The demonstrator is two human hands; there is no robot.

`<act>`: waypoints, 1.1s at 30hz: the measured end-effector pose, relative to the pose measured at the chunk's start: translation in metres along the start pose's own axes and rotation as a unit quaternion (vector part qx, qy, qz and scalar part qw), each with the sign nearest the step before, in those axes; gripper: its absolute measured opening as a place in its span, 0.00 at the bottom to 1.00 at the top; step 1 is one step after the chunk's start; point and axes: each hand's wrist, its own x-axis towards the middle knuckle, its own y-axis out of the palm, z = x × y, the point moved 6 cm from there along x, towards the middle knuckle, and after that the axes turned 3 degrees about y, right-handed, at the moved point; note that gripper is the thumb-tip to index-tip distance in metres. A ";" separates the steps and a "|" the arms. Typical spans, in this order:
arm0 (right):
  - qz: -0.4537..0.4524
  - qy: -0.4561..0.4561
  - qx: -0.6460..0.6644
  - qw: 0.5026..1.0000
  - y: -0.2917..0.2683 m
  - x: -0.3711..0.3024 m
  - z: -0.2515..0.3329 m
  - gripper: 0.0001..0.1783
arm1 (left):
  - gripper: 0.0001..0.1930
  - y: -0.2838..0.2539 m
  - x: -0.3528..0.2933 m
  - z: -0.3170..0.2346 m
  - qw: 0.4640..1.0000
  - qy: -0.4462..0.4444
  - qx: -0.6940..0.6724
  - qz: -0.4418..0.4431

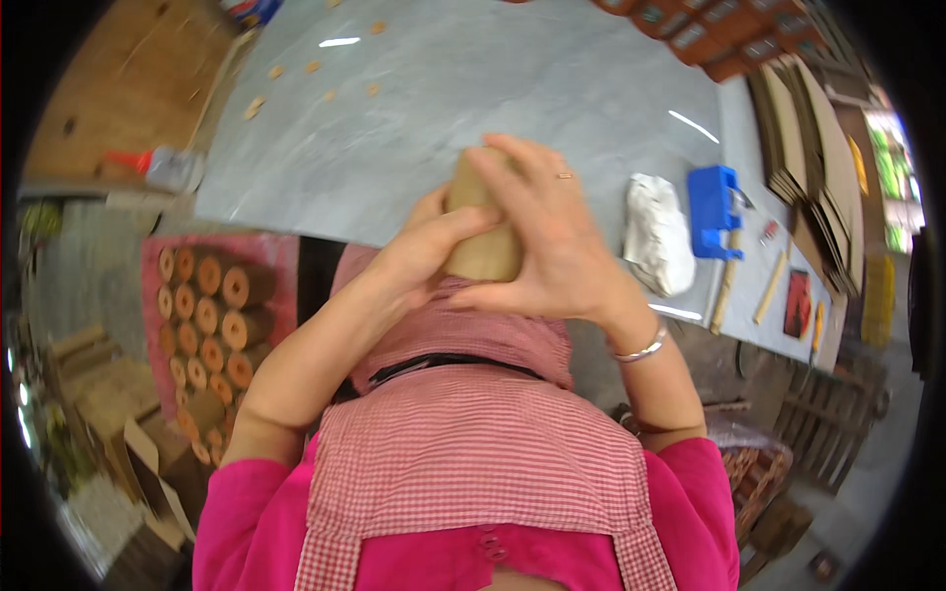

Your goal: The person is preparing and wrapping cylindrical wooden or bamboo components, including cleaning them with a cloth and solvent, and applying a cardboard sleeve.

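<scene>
In front of my body, over the near edge of the grey table (394,128), I hold a tan, paper-brown cylinder (485,258) between both hands. My left hand (426,246) is closed round its left side, with the thumb lying across the front. On the other side, my right hand (557,231) curves over the top and right side, its fingers slightly blurred. A bracelet and a ring show on that arm and hand. What the cylinder's far side looks like is hidden by my fingers.
A white cloth bundle (658,234) and blue plastic holder (711,212) lie to the right, near sticks and an orange-handled knife (818,325). Brown cylinders with holed orange ends (207,315) are stacked at lower left. Reddish-brown packs (714,34) and cardboard sheets (803,148) stand at far right.
</scene>
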 end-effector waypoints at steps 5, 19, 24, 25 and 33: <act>-0.036 0.000 0.031 0.999 0.001 -0.004 -0.008 0.55 | 0.31 0.007 0.004 0.001 1.000 0.024 -0.015 0.008; -0.166 0.286 0.247 0.911 0.018 -0.052 -0.051 0.42 | 0.41 0.009 0.001 0.005 0.982 0.132 0.133 0.034; -0.212 0.260 0.230 0.913 0.015 -0.051 -0.044 0.41 | 0.42 0.007 0.000 0.010 0.984 0.124 0.127 0.029; -0.218 0.253 0.215 0.918 0.016 -0.053 -0.045 0.40 | 0.42 0.009 -0.001 0.011 0.983 0.122 0.134 0.036; -0.178 0.187 0.098 0.961 -0.009 -0.045 -0.045 0.46 | 0.38 0.013 0.004 0.013 0.993 0.056 0.100 0.001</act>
